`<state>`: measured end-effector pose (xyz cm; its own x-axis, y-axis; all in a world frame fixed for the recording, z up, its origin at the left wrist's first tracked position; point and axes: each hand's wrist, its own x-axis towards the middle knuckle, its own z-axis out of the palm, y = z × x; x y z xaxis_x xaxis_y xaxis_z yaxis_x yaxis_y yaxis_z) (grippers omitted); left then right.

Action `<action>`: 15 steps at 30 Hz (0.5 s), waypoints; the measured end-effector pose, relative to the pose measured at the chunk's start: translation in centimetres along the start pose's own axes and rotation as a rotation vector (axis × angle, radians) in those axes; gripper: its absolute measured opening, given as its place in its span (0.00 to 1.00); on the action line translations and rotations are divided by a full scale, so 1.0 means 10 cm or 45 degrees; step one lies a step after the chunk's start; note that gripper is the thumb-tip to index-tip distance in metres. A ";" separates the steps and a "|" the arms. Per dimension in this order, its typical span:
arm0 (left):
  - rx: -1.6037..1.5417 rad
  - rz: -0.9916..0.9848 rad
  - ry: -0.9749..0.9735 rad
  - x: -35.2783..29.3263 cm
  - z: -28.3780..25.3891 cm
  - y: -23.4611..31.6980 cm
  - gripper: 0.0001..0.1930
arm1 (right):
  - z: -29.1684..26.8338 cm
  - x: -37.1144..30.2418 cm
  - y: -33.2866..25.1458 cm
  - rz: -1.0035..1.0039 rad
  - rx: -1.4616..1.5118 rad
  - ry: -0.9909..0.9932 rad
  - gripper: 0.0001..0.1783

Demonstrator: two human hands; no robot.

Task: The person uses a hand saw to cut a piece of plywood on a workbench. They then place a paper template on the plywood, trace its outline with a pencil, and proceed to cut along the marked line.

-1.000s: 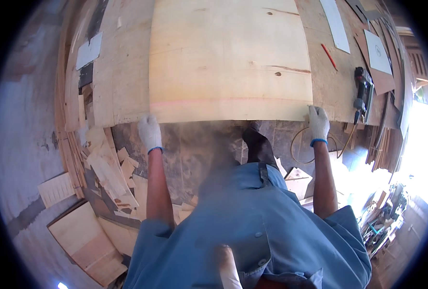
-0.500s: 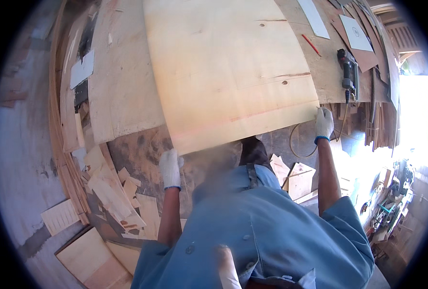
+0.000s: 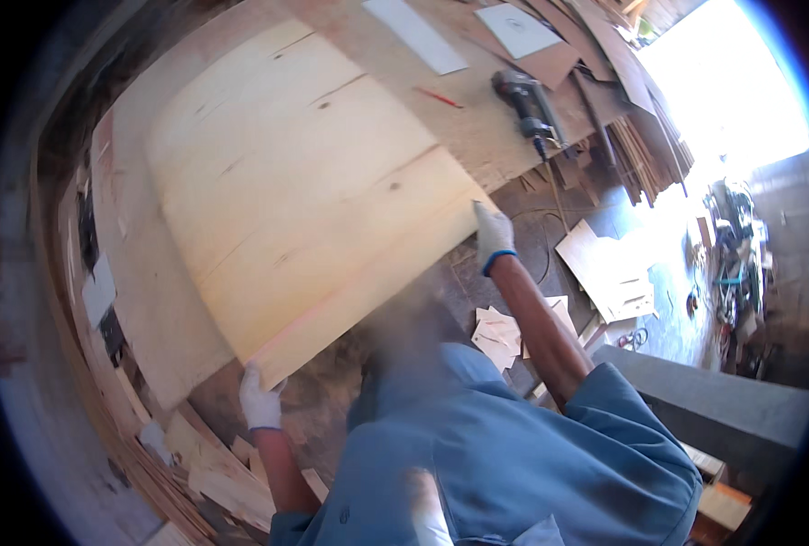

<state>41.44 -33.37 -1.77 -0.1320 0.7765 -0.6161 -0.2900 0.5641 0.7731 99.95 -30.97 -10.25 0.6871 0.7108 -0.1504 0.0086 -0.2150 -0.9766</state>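
A large pale plywood sheet (image 3: 295,173) lies over the worktable, its near edge jutting out past the table toward me. My left hand (image 3: 261,400), in a white glove with a blue cuff, grips the sheet's near left corner with the thumb on top. At the near right corner my right hand (image 3: 493,235), gloved the same way, is closed on the edge. The fingers of both hands are partly hidden beneath the sheet. Dark knots and cracks mark the wood, and a faint pinkish line runs along its near edge.
On the worktable (image 3: 154,300) to the right lie a nail gun (image 3: 527,105) with a hose, a red pencil (image 3: 438,97) and a white strip (image 3: 415,35). Thin brown boards (image 3: 636,155) are stacked at the table's right end. Wood offcuts (image 3: 497,335) litter the floor.
My view has turned to the right, so the table and sheet now appear slanted. Both hands keep hold of the sheet's near corners. More of the floor at right shows.
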 end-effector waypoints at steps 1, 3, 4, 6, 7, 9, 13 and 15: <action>-0.031 -0.009 0.002 0.08 -0.04 0.05 0.22 | 0.13 0.03 -0.03 -0.107 0.006 0.002 0.19; 0.048 0.002 -0.013 0.18 -0.07 0.25 0.22 | 0.36 0.02 -0.18 -0.269 -0.125 0.000 0.20; 0.073 -0.001 0.030 0.26 -0.14 0.34 0.22 | 0.48 -0.02 -0.31 -0.328 -0.257 -0.003 0.19; 0.327 0.023 0.091 0.46 -0.45 0.46 0.22 | 0.46 -0.02 -0.61 -0.488 -0.730 -0.209 0.18; 0.563 0.039 0.110 0.51 -0.59 0.49 0.22 | 0.39 -0.02 -0.83 -0.594 -0.998 -0.404 0.17; 1.409 0.134 0.232 0.44 -0.31 0.77 0.23 | 0.12 0.22 -0.93 -0.545 -1.081 -0.520 0.16; 1.986 0.631 0.381 0.56 0.41 0.58 0.23 | -0.78 1.29 -0.58 -0.282 -0.470 -0.134 0.14; 1.919 0.631 0.429 0.42 1.25 0.51 0.22 | -0.69 1.71 -1.25 -0.025 -0.250 0.101 0.15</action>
<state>51.28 -23.74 1.50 -0.1740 0.9773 -0.1210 0.9581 0.1964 0.2083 116.64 -20.72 0.45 0.7402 0.6631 -0.1113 0.1588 -0.3333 -0.9293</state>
